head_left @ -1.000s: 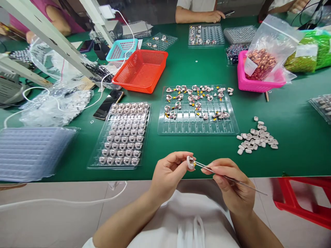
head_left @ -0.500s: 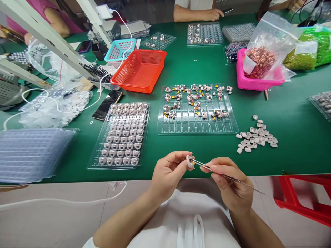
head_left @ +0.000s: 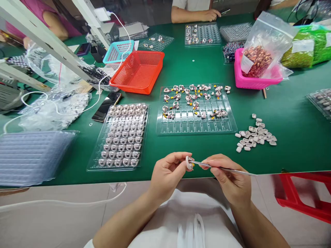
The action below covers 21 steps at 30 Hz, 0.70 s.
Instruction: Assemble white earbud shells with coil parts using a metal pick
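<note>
Between the thumb and fingers of my left hand is a small white curved plastic part with a bit of yellow on it. My right hand is closed round metal tweezers, whose tips reach into the white part. Both hands are at the table's front edge. Just beyond them lies a clear tray partly filled with similar white parts that carry yellow pieces. Right of it is a loose pile of small white caps. A second clear tray to the left holds rows of white parts.
A red basket, a blue basket and a phone are at the left. A stack of clear trays sits at the front left. The pink basket holds a bag of copper-coloured pieces. Co-workers sit across the table.
The tweezers have swung to a flatter angle, their back end rising, with the tips still at the white part. My left hand has hardly moved. The whole view has shifted slightly.
</note>
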Each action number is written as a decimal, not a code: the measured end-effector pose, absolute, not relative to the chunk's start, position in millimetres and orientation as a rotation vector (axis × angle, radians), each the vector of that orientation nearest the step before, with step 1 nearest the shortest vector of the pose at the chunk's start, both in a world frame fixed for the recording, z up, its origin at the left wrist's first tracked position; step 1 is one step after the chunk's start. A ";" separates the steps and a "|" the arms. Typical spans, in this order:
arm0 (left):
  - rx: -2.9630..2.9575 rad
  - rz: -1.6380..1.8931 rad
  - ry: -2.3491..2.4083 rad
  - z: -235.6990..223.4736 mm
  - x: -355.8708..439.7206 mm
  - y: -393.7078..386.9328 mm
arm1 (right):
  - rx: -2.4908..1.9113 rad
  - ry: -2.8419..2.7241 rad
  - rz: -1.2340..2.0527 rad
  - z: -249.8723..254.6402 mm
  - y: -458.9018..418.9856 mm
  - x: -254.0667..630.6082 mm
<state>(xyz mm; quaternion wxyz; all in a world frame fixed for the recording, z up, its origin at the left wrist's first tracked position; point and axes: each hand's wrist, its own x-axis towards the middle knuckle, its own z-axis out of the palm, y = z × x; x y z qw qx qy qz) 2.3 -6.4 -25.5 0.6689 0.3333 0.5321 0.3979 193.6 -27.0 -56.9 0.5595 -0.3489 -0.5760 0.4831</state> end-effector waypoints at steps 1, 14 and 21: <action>0.745 0.903 1.198 -25.0 2.3 -6.1 | -0.820 -1.337 1.165 -57.7 -26.7 193.6; 0.715 0.899 1.163 -27.6 4.2 -7.1 | -0.663 -1.101 1.324 -73.5 -26.1 189.2; 0.932 0.979 1.259 -32.2 7.7 -12.1 | -0.738 -0.962 1.272 -69.1 -38.4 173.2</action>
